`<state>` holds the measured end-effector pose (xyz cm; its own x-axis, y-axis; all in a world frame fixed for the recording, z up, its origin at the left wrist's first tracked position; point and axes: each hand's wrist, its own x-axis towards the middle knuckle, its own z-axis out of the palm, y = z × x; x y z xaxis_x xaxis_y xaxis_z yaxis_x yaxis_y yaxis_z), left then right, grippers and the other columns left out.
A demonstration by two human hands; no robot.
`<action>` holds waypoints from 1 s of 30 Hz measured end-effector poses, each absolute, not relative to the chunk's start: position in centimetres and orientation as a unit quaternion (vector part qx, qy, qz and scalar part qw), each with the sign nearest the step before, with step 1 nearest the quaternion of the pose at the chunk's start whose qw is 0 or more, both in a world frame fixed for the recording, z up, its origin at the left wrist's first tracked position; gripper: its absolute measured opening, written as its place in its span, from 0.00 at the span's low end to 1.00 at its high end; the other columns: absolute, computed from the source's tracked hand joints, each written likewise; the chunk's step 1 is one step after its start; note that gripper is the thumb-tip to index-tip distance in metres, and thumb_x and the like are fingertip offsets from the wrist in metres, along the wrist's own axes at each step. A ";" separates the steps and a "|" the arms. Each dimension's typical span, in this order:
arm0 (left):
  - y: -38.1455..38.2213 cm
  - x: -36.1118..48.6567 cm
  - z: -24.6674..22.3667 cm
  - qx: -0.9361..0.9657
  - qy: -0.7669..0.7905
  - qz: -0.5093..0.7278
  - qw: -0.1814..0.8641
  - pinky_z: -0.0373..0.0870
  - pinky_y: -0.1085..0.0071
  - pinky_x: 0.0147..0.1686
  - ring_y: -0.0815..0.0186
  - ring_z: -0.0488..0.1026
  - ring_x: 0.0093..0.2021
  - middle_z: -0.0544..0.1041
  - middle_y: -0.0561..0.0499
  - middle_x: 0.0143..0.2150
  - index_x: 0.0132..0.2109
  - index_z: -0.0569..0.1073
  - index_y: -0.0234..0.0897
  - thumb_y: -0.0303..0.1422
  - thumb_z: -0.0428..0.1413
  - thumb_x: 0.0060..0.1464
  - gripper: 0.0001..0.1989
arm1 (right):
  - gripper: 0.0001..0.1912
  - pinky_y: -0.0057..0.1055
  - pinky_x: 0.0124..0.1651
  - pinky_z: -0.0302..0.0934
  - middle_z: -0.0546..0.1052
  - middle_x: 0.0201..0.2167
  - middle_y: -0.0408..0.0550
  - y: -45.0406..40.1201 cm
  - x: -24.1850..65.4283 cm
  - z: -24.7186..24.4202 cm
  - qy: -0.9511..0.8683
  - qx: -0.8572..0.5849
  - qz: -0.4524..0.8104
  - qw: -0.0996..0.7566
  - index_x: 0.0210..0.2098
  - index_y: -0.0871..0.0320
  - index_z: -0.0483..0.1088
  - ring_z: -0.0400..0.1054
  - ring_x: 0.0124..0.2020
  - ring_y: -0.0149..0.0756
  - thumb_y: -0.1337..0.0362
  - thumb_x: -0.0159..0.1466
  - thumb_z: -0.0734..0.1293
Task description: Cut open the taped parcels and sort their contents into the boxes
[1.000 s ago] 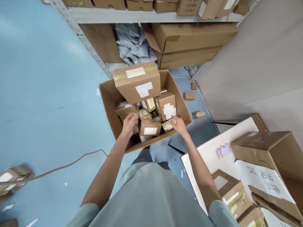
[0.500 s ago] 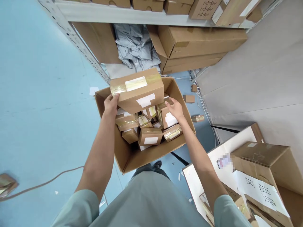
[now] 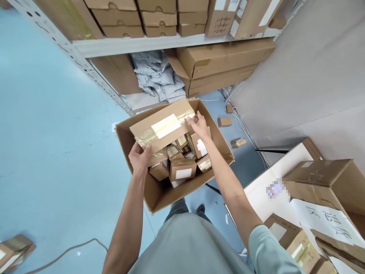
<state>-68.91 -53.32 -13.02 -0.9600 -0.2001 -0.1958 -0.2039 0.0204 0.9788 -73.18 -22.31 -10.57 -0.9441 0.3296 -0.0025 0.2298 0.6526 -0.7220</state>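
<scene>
A taped brown box with a white label (image 3: 166,126) lies tilted across the back of a large open carton (image 3: 154,190). My left hand (image 3: 139,156) grips its left end, thumb on top and fingers underneath. At its right end my right hand (image 3: 199,125) holds the upper corner. Several smaller taped boxes, among them one with a white label (image 3: 183,169), lie in the carton below and in front of the held box.
Behind the carton stands a metal shelf (image 3: 114,47) with boxes and grey plastic parcels (image 3: 159,74). Small boxes (image 3: 224,121) lie on the floor at right, near cables. A white table (image 3: 258,190) with an open box is at lower right.
The held box has been lowered and turned so that its labelled top faces up. My right hand has moved from a small box in the carton onto the held box's right end.
</scene>
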 end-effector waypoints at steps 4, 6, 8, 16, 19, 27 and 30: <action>-52.1 -63.3 -6.7 -0.102 0.728 0.678 -0.027 0.75 0.48 0.74 0.44 0.81 0.69 0.88 0.42 0.59 0.57 0.85 0.38 0.43 0.70 0.58 0.23 | 0.43 0.53 0.82 0.59 0.73 0.74 0.62 -19.3 -67.4 -5.9 -0.893 -0.155 0.401 0.134 0.84 0.57 0.57 0.65 0.78 0.54 0.38 0.81 0.61; -50.9 -59.8 -3.7 -0.117 0.735 0.667 -0.037 0.77 0.47 0.72 0.43 0.82 0.66 0.89 0.44 0.56 0.54 0.87 0.39 0.47 0.69 0.60 0.21 | 0.41 0.57 0.82 0.57 0.74 0.73 0.60 -16.9 -63.4 -3.1 -0.893 -0.129 0.392 0.178 0.84 0.54 0.58 0.66 0.77 0.54 0.37 0.81 0.59; -49.2 -55.9 -1.4 -0.127 0.740 0.660 -0.029 0.80 0.47 0.69 0.43 0.85 0.62 0.89 0.44 0.55 0.53 0.88 0.37 0.50 0.70 0.60 0.23 | 0.41 0.60 0.81 0.59 0.75 0.71 0.58 -14.0 -58.6 -0.5 -0.884 -0.112 0.396 0.222 0.82 0.51 0.61 0.68 0.75 0.56 0.34 0.80 0.60; -38.4 -35.9 1.1 -0.070 0.764 0.634 0.100 0.81 0.47 0.68 0.41 0.85 0.63 0.88 0.36 0.59 0.60 0.85 0.30 0.42 0.70 0.59 0.27 | 0.40 0.57 0.71 0.69 0.83 0.62 0.59 -1.7 -32.6 4.6 -0.875 -0.190 0.352 0.273 0.70 0.55 0.76 0.77 0.63 0.56 0.32 0.75 0.66; -34.4 -26.6 -0.3 -0.009 0.751 0.625 0.213 0.78 0.46 0.71 0.41 0.83 0.66 0.87 0.36 0.61 0.60 0.85 0.31 0.41 0.70 0.59 0.25 | 0.36 0.54 0.71 0.69 0.85 0.59 0.58 2.5 -20.7 3.8 -0.871 -0.253 0.328 0.265 0.66 0.57 0.79 0.77 0.61 0.54 0.35 0.76 0.67; -27.6 -8.6 -3.9 0.173 0.697 0.491 0.492 0.77 0.51 0.71 0.42 0.76 0.75 0.83 0.32 0.67 0.62 0.81 0.36 0.45 0.72 0.57 0.30 | 0.27 0.59 0.73 0.64 0.83 0.63 0.61 8.4 4.7 -0.8 -0.838 -0.432 0.270 0.195 0.66 0.63 0.79 0.74 0.66 0.60 0.53 0.75 0.68; -25.4 -8.3 -4.4 0.225 0.715 0.458 0.477 0.79 0.51 0.70 0.42 0.78 0.73 0.83 0.33 0.66 0.63 0.80 0.36 0.45 0.71 0.58 0.31 | 0.31 0.62 0.79 0.56 0.77 0.71 0.65 8.5 6.5 -2.5 -0.840 -0.451 0.248 0.174 0.71 0.64 0.75 0.68 0.72 0.64 0.55 0.73 0.69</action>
